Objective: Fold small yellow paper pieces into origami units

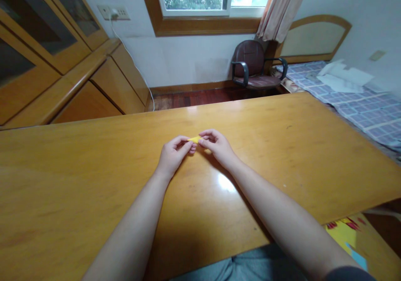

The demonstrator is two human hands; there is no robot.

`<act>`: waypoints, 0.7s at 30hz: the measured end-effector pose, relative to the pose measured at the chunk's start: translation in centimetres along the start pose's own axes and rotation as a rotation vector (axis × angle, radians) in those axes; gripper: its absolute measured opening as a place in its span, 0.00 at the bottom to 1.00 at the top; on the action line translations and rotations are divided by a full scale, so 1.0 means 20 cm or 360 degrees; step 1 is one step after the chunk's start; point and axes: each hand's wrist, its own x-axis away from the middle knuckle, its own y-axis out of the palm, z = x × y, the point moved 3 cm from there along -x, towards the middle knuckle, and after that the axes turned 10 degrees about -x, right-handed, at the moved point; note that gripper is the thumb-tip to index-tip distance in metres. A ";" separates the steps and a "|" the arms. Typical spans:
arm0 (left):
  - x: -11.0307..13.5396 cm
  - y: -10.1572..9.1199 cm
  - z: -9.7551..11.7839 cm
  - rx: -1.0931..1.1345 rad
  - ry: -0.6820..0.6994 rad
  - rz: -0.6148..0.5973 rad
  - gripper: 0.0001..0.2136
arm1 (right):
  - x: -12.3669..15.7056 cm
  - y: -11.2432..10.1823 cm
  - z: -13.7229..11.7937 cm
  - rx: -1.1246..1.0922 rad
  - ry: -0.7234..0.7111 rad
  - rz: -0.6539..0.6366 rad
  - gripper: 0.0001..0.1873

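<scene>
A small yellow piece of folded paper (194, 139), pointed at its left end, is held between my two hands above the wooden table (103, 180). My left hand (175, 152) pinches its left side between thumb and fingers. On the other side, my right hand (216, 146) grips the right end with thumb and index finger. Parts of the paper are covered by the fingertips, so its full shape cannot be made out.
Beyond the table stand a brown office chair (252, 65) and a bed with a checked sheet (354, 105). Wooden cabinets (84, 93) line the left. At the lower right, below the table edge, lies a surface with yellow and red pieces (346, 231).
</scene>
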 end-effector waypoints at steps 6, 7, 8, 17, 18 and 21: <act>0.00 -0.01 0.01 -0.0004 0.0008 -0.0008 0.13 | 0.00 0.01 0.00 0.0015 0.0015 -0.0011 0.16; 0.00 -0.01 0.01 0.0004 0.0008 -0.0015 0.13 | 0.00 0.01 0.00 0.0020 0.0012 -0.0007 0.16; 0.00 -0.01 0.01 0.0015 0.0005 -0.0023 0.13 | 0.00 0.01 0.00 0.0025 0.0007 0.0001 0.16; 0.00 -0.01 -0.01 0.0143 -0.0085 -0.0035 0.14 | 0.00 0.01 0.00 0.0044 -0.0020 0.0009 0.15; 0.00 -0.01 -0.01 0.0145 -0.0080 -0.0037 0.14 | 0.00 0.01 0.00 0.0044 -0.0018 0.0010 0.15; -0.01 -0.01 -0.01 0.0141 -0.0063 -0.0059 0.15 | 0.00 0.00 0.00 0.0040 -0.0014 0.0026 0.15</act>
